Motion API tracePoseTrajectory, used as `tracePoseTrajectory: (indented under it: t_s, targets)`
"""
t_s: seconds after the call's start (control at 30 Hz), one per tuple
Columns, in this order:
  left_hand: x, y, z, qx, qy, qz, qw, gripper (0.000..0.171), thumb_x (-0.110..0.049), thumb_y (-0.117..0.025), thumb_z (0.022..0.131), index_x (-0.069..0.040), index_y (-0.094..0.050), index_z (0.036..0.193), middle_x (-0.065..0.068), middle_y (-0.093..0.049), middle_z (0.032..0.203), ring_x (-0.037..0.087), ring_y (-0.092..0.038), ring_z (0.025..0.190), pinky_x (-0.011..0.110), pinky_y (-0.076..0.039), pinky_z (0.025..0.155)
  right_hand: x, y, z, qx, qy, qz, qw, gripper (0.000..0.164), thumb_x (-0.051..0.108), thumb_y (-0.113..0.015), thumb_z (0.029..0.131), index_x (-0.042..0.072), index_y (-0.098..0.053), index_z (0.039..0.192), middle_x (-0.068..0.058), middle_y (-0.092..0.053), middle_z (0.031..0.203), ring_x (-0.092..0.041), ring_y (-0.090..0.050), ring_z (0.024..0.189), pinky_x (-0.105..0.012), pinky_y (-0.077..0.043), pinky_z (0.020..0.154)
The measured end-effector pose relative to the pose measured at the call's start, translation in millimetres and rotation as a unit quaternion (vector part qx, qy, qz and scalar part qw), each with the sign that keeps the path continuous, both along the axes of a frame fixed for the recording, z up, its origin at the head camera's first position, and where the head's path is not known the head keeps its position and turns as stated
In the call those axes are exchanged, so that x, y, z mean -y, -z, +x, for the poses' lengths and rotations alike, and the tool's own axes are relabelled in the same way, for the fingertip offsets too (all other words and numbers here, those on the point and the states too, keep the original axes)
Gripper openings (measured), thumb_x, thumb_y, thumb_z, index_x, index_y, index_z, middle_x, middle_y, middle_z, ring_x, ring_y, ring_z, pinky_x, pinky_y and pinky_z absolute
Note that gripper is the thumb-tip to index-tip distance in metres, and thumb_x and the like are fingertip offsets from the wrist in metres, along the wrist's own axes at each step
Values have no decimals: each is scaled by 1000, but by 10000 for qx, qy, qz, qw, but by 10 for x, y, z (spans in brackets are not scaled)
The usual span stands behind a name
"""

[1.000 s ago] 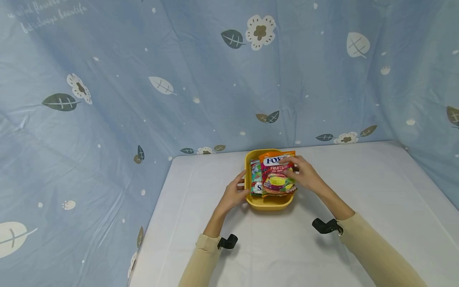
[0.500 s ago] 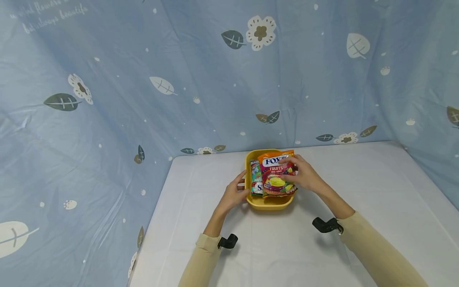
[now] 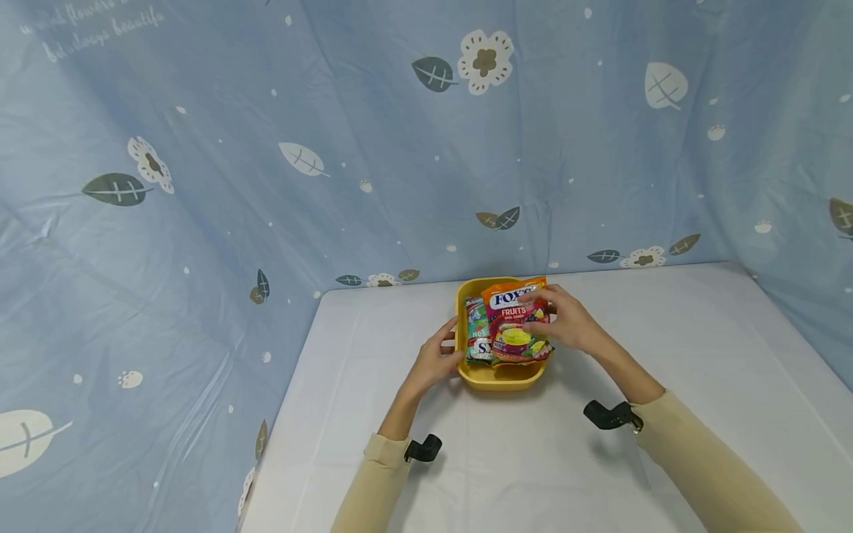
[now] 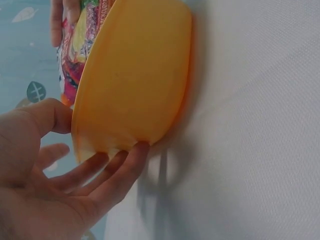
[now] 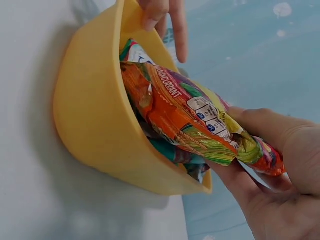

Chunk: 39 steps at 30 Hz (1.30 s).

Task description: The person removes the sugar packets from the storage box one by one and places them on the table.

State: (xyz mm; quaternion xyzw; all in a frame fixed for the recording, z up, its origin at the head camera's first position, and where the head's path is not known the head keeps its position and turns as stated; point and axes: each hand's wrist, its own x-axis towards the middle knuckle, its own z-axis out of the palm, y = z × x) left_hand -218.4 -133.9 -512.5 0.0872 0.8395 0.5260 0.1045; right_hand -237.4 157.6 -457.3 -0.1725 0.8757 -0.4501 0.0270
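A yellow plastic basket (image 3: 501,383) stands on the table near the back. My right hand (image 3: 565,317) pinches the right side of an orange and magenta Fox's Fruits candy bag (image 3: 514,334), thumb on its front and fingers behind. In the right wrist view this candy bag (image 5: 180,107) lies slanted, partly inside the basket and partly above its rim. Under it, to the left, shows a green candy bag (image 3: 477,326), largely covered. My left hand (image 3: 435,361) holds the basket's left side. In the left wrist view its fingers (image 4: 117,172) lie against the outer wall, with the thumb at the rim.
A white cloth covers the table (image 3: 520,459). Behind and to the left hangs a blue curtain (image 3: 373,133) with leaf and flower prints. Each forearm carries a small black wrist mount, the left mount (image 3: 423,448) and the right mount (image 3: 609,416).
The Fox's candy bag has shifted and tilted slightly in my right hand, its top moving a little upward in the view. My left hand and the basket have stayed put.
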Motion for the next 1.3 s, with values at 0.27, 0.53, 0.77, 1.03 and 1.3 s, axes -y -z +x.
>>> tracePoseTrajectory:
  t_s: [0.27, 0.53, 0.77, 1.03, 1.3]
  targets:
    - [6, 2, -5, 0, 8, -32, 10000, 73, -9, -61, 88, -27, -34, 154, 14, -55, 135, 29, -64, 113, 30, -62, 76, -39, -68, 7, -214, -56, 53, 9997, 49, 17, -77, 84, 12, -61, 130, -21, -47, 134, -43, -49, 124, -60, -46, 104]
    - [11, 5, -7, 14, -1, 23, 10000, 73, -11, -62, 88, -23, -33, 154, 16, -55, 135, 30, -64, 113, 29, -63, 72, -95, -138, -7, -275, -46, -1, 9996, 50, 16, -78, 83, 11, -61, 130, -22, -46, 135, -43, -49, 124, -60, -46, 103]
    - [13, 18, -11, 108, -20, -24, 9999, 73, -11, -61, 90, -22, -31, 155, 14, -55, 136, 29, -64, 113, 28, -63, 72, -150, -216, -25, -311, -46, -59, 9995, 48, 14, -78, 83, 11, -62, 128, -21, -47, 135, -42, -49, 124, -59, -47, 103]
    - [2, -6, -11, 113, -26, -10, 9999, 72, -11, -61, 90, -21, -32, 155, 15, -54, 135, 29, -64, 113, 28, -63, 72, -218, -289, -40, -358, -47, -106, 9993, 48, 14, -77, 84, 10, -61, 129, -21, -48, 133, -42, -49, 124, -60, -45, 104]
    - [-11, -23, 1, 142, -45, -64, 9999, 70, -12, -61, 91, -23, -33, 154, 15, -54, 136, 29, -64, 113, 29, -63, 72, -301, -362, -24, -323, -78, -296, 9990, 47, 17, -75, 86, 9, -61, 130, -20, -49, 133, -41, -49, 123, -62, -44, 106]
